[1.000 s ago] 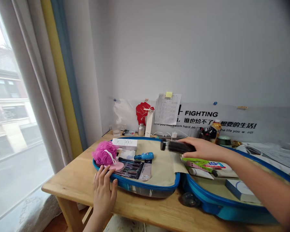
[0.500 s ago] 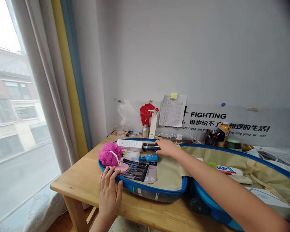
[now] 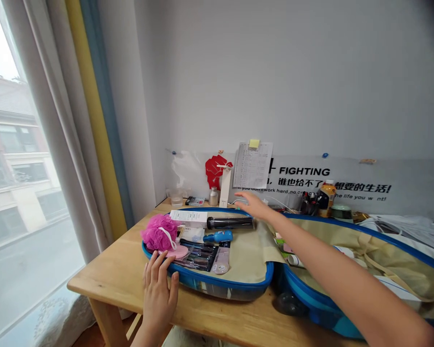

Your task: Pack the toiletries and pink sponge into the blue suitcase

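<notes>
A blue-rimmed suitcase [image 3: 235,295] lies spread on the table, both halves facing up. Over the back edge of its left half my right hand [image 3: 253,204] is raised with fingers apart, holding nothing. Just below it a long black cylindrical case [image 3: 229,223] lies along the back, beside a white box [image 3: 190,218]. My left hand [image 3: 161,285] rests its spread fingers on the near left rim, close to a pink round pad [image 3: 177,252]. Around these are a pink bath puff [image 3: 159,232], a small blue bottle [image 3: 219,236] and dark packaged items [image 3: 197,255].
The suitcase's right half [image 3: 321,236] holds several items, partly behind my right forearm. Along the wall stand a silver bottle [image 3: 213,196], an orange-labelled bottle [image 3: 326,198] and a green jar [image 3: 342,212]. A window and curtains [image 3: 61,120] are at the left.
My right hand has let go of the black case and lifted up and back from it. My left hand stays on the rim. The view has shifted slightly.
</notes>
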Action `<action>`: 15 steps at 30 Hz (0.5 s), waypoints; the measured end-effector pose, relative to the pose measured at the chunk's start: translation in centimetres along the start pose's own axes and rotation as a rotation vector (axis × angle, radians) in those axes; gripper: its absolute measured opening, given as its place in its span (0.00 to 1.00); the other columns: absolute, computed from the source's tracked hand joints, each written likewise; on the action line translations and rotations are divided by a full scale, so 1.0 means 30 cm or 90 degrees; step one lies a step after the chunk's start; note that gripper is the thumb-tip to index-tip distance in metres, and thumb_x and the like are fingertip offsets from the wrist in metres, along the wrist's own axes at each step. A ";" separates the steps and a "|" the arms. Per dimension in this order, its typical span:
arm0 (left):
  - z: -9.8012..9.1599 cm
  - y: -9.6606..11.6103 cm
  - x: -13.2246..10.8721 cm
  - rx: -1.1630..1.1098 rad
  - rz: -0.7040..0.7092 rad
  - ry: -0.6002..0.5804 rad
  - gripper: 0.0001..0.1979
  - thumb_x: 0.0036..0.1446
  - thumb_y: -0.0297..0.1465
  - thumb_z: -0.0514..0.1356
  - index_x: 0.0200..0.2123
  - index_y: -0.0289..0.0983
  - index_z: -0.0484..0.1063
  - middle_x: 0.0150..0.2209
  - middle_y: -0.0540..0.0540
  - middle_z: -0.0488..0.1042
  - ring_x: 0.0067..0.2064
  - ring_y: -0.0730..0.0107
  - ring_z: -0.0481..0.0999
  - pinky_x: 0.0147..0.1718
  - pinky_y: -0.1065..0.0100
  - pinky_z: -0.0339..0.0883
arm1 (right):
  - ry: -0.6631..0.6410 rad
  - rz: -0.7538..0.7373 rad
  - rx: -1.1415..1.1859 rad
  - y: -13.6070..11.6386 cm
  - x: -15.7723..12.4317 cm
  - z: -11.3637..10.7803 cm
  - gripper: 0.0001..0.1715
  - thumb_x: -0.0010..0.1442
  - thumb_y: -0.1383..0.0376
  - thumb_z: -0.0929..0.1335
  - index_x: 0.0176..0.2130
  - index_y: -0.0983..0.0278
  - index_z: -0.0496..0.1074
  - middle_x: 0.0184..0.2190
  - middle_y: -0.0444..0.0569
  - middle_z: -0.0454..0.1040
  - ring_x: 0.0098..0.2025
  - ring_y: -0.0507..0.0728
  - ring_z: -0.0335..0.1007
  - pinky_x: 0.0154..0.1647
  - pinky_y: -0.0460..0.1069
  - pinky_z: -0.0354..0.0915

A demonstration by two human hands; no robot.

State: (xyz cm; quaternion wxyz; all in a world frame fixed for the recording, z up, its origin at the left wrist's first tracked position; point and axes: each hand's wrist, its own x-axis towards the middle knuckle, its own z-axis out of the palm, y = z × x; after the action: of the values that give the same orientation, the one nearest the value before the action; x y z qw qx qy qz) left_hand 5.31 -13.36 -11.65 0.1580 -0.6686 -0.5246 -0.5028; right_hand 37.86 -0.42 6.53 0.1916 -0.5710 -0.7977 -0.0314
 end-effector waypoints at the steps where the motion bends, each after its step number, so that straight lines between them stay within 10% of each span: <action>1: 0.000 0.000 0.000 0.001 0.002 0.001 0.17 0.63 0.35 0.49 0.53 0.39 0.65 0.57 0.39 0.66 0.66 0.54 0.54 0.63 0.46 0.48 | 0.017 0.027 0.007 0.048 -0.007 -0.035 0.26 0.65 0.54 0.62 0.58 0.62 0.63 0.59 0.54 0.64 0.59 0.59 0.62 0.59 0.61 0.60; 8: 0.001 0.000 0.000 0.000 0.013 0.005 0.17 0.63 0.34 0.49 0.53 0.39 0.64 0.57 0.39 0.65 0.66 0.54 0.53 0.63 0.46 0.47 | -0.123 0.177 0.019 0.392 -0.237 -0.160 0.17 0.61 0.54 0.67 0.40 0.66 0.72 0.39 0.48 0.75 0.41 0.53 0.71 0.48 0.55 0.67; 15: 0.001 -0.003 0.000 0.003 0.019 0.008 0.17 0.63 0.34 0.48 0.54 0.39 0.64 0.57 0.38 0.65 0.66 0.54 0.53 0.63 0.47 0.47 | -0.261 0.182 0.073 0.433 -0.428 -0.113 0.13 0.48 0.61 0.68 0.34 0.61 0.76 0.36 0.51 0.78 0.36 0.57 0.74 0.37 0.48 0.68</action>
State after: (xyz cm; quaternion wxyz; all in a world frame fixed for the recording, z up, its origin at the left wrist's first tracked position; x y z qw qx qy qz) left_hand 5.25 -13.32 -11.70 0.1699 -0.6729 -0.5149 -0.5032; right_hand 54.29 -8.39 3.09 0.0602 -0.6607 -0.7314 0.1581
